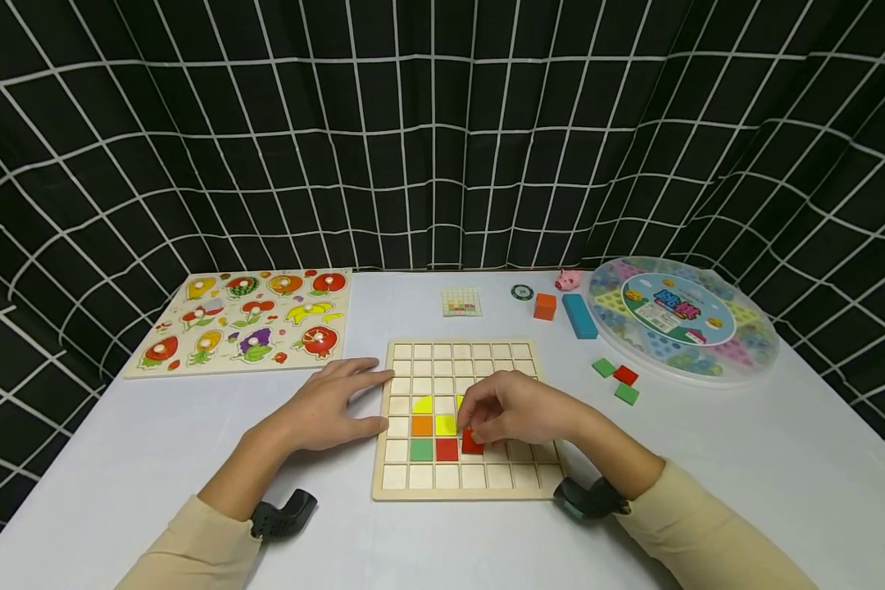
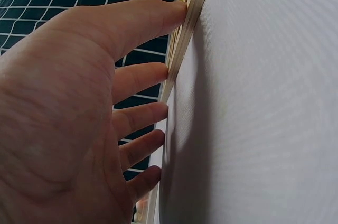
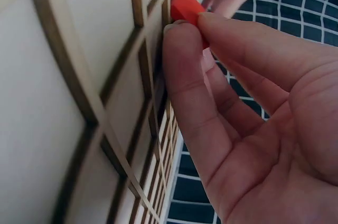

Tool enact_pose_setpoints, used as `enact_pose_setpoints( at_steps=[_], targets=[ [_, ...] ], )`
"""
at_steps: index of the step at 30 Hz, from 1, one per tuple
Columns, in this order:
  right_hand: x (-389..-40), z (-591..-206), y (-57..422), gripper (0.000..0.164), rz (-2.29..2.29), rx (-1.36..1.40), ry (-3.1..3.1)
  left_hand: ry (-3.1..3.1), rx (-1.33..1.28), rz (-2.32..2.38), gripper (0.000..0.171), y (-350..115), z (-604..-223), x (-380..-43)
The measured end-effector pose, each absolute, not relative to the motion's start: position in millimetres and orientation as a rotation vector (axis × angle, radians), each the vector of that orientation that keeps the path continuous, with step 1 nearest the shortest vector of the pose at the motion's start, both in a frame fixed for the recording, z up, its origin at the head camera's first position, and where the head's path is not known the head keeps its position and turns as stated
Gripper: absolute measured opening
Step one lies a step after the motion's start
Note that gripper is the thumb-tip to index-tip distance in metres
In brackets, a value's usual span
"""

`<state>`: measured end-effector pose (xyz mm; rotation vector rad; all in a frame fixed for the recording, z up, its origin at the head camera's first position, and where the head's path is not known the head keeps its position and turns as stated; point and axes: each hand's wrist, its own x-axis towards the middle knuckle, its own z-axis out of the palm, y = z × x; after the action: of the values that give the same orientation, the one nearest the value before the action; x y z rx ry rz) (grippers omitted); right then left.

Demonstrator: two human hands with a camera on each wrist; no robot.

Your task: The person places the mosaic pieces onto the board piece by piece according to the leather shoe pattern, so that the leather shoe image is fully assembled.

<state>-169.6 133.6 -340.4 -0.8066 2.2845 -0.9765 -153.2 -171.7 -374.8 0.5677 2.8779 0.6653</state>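
Observation:
A wooden grid board (image 1: 472,495) lies on the white table, with several coloured tiles in its squares. Among them are an orange tile (image 1: 422,426), a yellow tile (image 1: 446,425), a green tile (image 1: 421,450) and a red tile (image 1: 447,450). My right hand (image 1: 519,407) pinches another red tile (image 1: 473,443) between thumb and fingertips, just right of the placed red one; the right wrist view shows this held tile (image 3: 185,6) tilted close over the grid. My left hand (image 1: 332,406) has its fingers straight, thumb and index fingertip against the board's left edge (image 2: 185,39).
Two loose green tiles (image 1: 626,394) and a red tile (image 1: 625,375) lie right of the board. Behind are a pattern card (image 1: 461,301), round chip (image 1: 522,292), orange cube (image 1: 545,306), pig figure (image 1: 568,280), blue block (image 1: 579,316), round plastic case (image 1: 752,360) and fruit puzzle (image 1: 221,367).

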Motion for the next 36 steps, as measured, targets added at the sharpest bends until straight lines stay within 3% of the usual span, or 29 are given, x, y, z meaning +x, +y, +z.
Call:
enact_pose_setpoints(
  at_steps=[19, 27, 36],
  targets=[
    [-164.0, -337.5, 129.9, 0.014, -0.848, -0.822, 2.370, 2.869, 0.571, 0.668, 0.068, -170.0, -375.9, -154.5],
    [-174.8, -330.4, 159.4, 0.009, -0.975, -0.911, 2.341, 2.872, 0.581, 0.655, 0.068, -170.6, -375.5, -154.4],
    [-183.7, -323.3, 196.3, 0.009, -0.968, -0.816, 2.455, 2.874, 0.563, 0.651, 0.069, -172.1, -374.1, -153.7]
  ],
)
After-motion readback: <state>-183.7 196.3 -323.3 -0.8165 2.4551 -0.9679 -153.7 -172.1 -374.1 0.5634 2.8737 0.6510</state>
